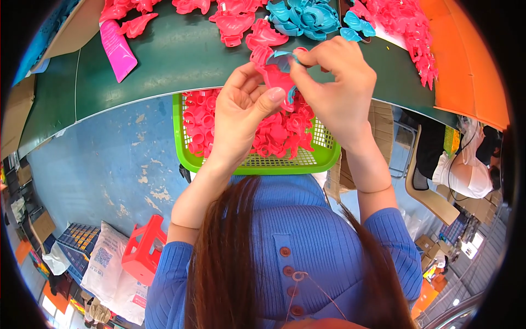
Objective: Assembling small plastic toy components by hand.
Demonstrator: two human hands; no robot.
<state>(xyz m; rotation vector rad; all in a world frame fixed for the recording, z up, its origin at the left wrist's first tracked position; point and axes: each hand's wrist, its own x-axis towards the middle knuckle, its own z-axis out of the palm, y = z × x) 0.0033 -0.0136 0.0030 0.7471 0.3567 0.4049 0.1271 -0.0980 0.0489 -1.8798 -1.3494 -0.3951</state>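
My left hand (236, 109) is closed on a curved coral-pink plastic part (275, 81), thumb on its lower end, above the near edge of the table. My right hand (342, 82) pinches a thin teal plastic piece (283, 59) against the upper side of the pink part. The two pieces touch; whether they are locked together I cannot tell. Below both hands, a green basket (178, 140) holds many small pink plastic parts (198, 122). Past my fingers lie a heap of teal shell-shaped pieces (307, 19) and several loose pink parts (233, 24).
The dark green table (164, 60) spans the far side, with a magenta packet (118, 52) at left. A pink pile (402, 27) lies beside an orange sheet (466, 60) at right. On the blue floor (104, 159) stand a red plastic stool (145, 252) and white sacks (107, 268).
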